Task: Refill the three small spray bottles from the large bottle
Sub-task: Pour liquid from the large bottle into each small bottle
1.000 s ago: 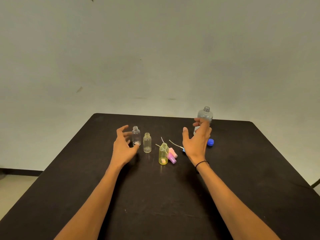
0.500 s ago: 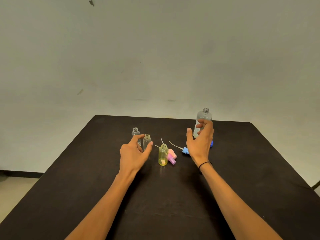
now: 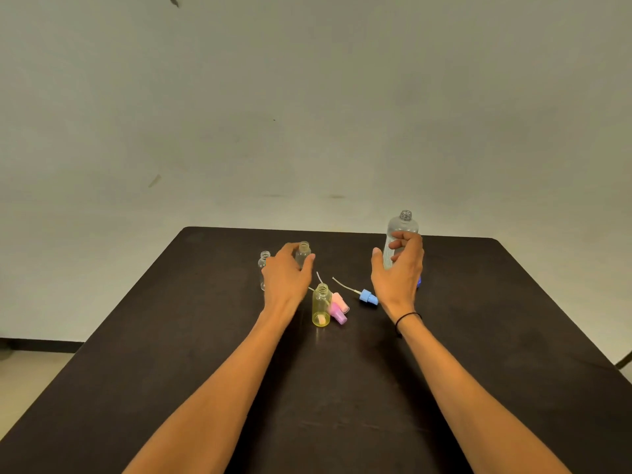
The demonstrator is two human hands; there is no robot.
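A: Item, left hand (image 3: 286, 276): now being closed around the small clear open-necked spray bottle (image 3: 303, 253), reached for a second ago.

B: Item, right hand (image 3: 398, 268): tall clear large bottle (image 3: 400, 238) being gripped, raised off the black worktop (image 3: 478, 336); pouring is being prepared.

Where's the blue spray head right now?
In the head view, the blue spray head lies on the table, between the yellow bottle and the right hand.

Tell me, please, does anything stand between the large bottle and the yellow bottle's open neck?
Nothing visible does. Between the large bottle and the yellow bottle, only the blue spray head and pink caps lie low on the table.
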